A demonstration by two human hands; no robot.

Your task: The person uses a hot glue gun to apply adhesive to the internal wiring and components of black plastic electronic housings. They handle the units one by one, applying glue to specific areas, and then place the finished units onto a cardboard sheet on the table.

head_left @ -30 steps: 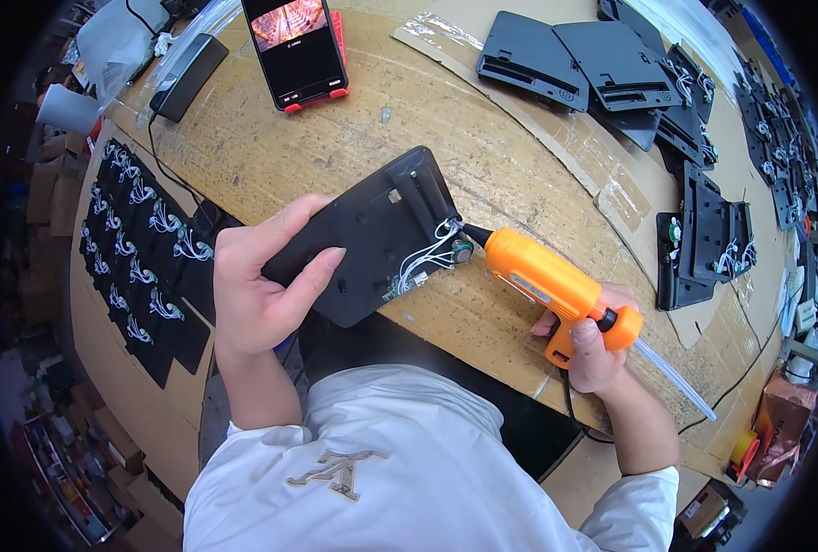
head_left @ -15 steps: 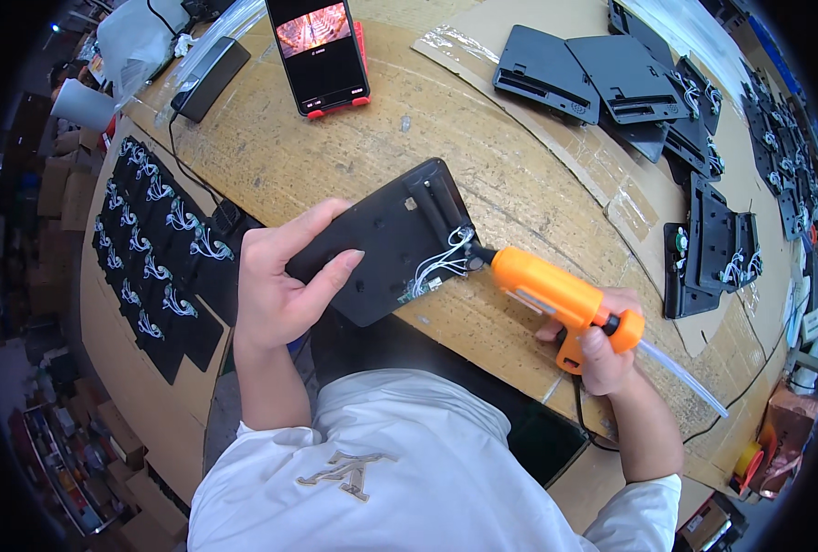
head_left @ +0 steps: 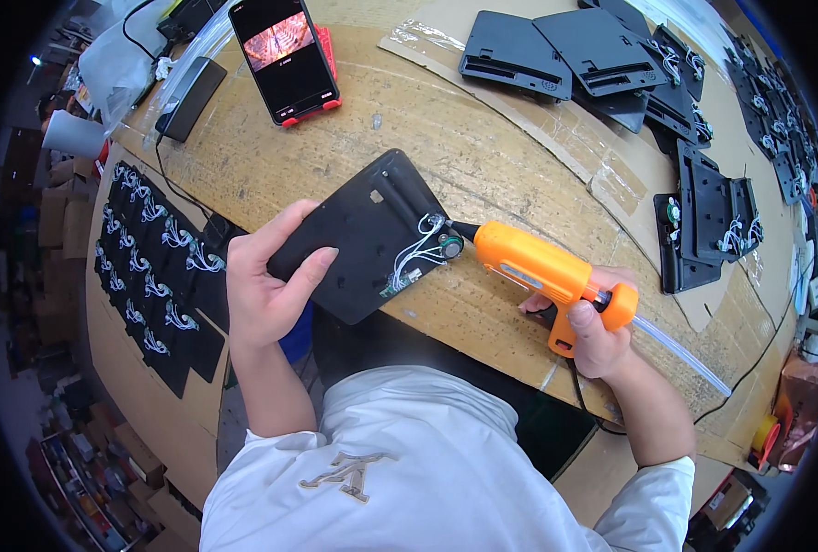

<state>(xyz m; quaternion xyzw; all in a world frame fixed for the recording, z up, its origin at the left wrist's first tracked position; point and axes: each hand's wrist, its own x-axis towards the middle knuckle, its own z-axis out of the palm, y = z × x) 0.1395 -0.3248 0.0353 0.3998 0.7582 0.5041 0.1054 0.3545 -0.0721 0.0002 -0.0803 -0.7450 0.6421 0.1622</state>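
Note:
My left hand grips the left edge of a black plastic panel, thumb on its face and fingers behind. White wires run on the panel from a small green circuit board to the corner at its right, where a round speaker-like part sits. My right hand is wrapped round the handle of an orange glue gun. Its dark nozzle points left, at the panel's corner beside the wires. A clear glue stick sticks out of the gun's back end.
A phone leans on a red stand at the back. Black panels with wires lie in rows at left. More black panels are stacked on cardboard at the back right. The gun's cable hangs over the table edge.
The glue gun's nozzle has shifted slightly away from the round part, which now shows more plainly. The whole view has also moved a little; both hands keep their grips.

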